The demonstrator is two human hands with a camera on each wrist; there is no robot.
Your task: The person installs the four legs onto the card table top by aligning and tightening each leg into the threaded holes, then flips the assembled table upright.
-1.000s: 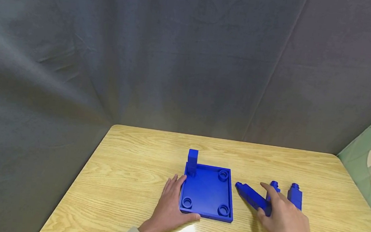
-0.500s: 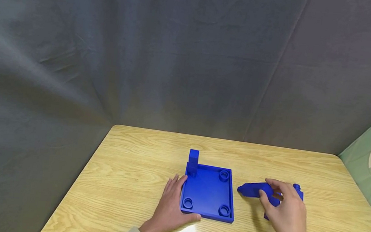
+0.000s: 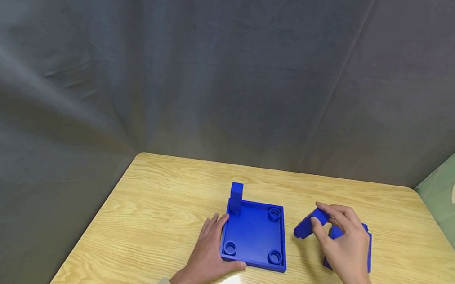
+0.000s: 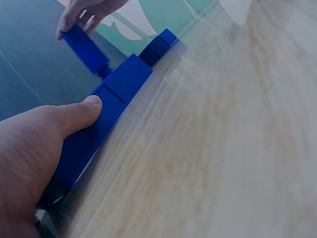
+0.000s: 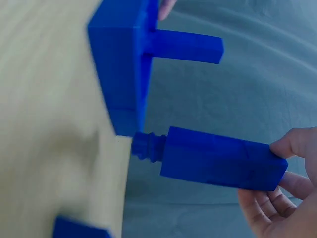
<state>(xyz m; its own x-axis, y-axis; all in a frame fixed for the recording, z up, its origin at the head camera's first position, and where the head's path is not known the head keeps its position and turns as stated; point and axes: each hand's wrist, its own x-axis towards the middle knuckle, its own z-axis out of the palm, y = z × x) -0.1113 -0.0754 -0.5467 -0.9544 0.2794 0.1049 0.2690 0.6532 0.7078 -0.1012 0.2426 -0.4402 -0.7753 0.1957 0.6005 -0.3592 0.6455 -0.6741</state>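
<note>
A square blue board [image 3: 253, 234] with a raised rim lies on the table, with round sockets at three corners. An upright blue leg [image 3: 236, 197] stands at its far left corner. My left hand [image 3: 205, 257] rests against the board's near left corner, fingers straight along the left side and thumb along the near edge. To the right of the board, my right hand [image 3: 346, 249] pinches another blue leg [image 5: 218, 158] by its plain end between thumb and fingers. The leg's ridged, narrower end points down and toward the board; the right wrist view shows that end best.
Two more blue legs lie on the wooden table [image 3: 163, 226] at the right: one blue leg [image 3: 336, 232] is partly hidden behind my right hand, as is the other blue leg [image 3: 370, 253]. A dark grey curtain [image 3: 232, 93] hangs behind the table.
My right hand has lifted the leg off the table and tipped it, from lying flat to slanting with its ridged end down. My left hand and the board have stayed put.
</note>
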